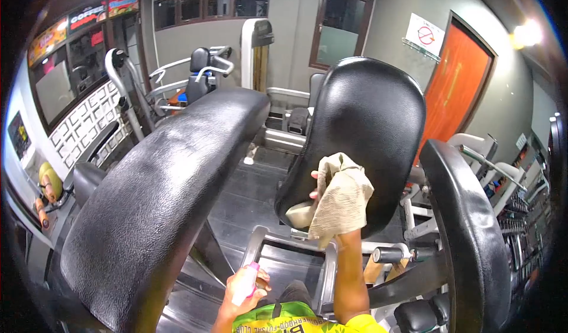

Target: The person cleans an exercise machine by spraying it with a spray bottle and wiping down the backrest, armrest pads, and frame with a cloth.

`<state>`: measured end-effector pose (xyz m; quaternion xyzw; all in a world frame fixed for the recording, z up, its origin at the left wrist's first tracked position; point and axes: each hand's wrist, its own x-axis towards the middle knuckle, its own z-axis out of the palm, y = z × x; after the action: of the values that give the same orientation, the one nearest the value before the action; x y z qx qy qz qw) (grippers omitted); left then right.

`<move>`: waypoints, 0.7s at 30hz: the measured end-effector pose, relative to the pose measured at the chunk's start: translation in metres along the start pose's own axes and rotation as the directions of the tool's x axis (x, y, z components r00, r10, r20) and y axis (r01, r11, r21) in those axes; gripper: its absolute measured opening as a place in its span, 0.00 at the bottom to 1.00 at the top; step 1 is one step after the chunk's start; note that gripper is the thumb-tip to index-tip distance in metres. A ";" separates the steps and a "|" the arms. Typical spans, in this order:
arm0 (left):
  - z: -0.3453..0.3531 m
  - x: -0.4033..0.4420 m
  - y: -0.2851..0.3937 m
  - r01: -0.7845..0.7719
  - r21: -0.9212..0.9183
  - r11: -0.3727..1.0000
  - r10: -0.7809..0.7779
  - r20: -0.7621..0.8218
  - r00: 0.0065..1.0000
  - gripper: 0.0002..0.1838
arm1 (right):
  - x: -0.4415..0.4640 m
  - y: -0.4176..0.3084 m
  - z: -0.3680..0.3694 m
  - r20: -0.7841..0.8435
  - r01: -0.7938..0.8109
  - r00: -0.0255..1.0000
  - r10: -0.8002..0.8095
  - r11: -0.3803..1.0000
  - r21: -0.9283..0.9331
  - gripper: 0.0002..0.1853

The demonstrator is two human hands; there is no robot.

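My right hand point(315, 188) grips a beige cloth point(343, 194), which drapes over most of the hand; a few fingertips show at its left edge. The cloth lies against the lower part of a black padded backrest point(370, 120). Low in the view, near my body, my left hand point(241, 288) is closed around a small bottle point(254, 267) with a pink top. The hand hides much of the bottle.
A long black pad point(171, 173) rises on the left, and a narrower black pad point(464, 226) stands on the right. Below the backrest is a grey metal frame point(256, 244). Other gym machines point(201, 76) and an orange door point(460, 84) lie beyond.
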<state>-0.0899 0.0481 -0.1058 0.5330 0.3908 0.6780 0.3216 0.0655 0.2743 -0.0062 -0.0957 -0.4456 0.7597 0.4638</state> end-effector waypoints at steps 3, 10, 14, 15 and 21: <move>0.004 -0.003 0.013 -0.003 -0.077 0.997 -0.006 -0.109 0.994 0.18 | 0.002 0.027 0.035 -0.259 -0.020 0.966 0.019 1.000 0.002 0.21; 0.007 -0.012 0.051 -0.004 0.330 0.944 0.083 -0.226 0.971 0.21 | -0.002 0.031 0.070 0.013 0.020 1.000 -0.015 0.696 -0.718 0.13; 0.018 -0.021 0.062 0.032 0.365 0.930 0.121 -0.387 0.914 0.19 | -0.002 0.077 0.044 -0.056 -0.169 0.983 0.174 0.982 0.083 0.15; 0.019 -0.022 0.067 0.039 0.443 0.896 0.152 -0.387 0.909 0.18 | 0.004 0.093 0.026 0.059 -0.107 0.991 0.118 0.981 -0.161 0.15; 0.036 -0.028 0.076 0.013 0.421 0.907 0.224 -0.508 0.832 0.28 | -0.003 0.104 0.037 0.153 -0.069 0.982 0.111 0.965 -0.254 0.14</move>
<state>-0.0502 -0.0065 -0.0482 0.3941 0.5678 0.7216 0.0399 -0.0176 0.2321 -0.0652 -0.1095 -0.5692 0.7238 0.3743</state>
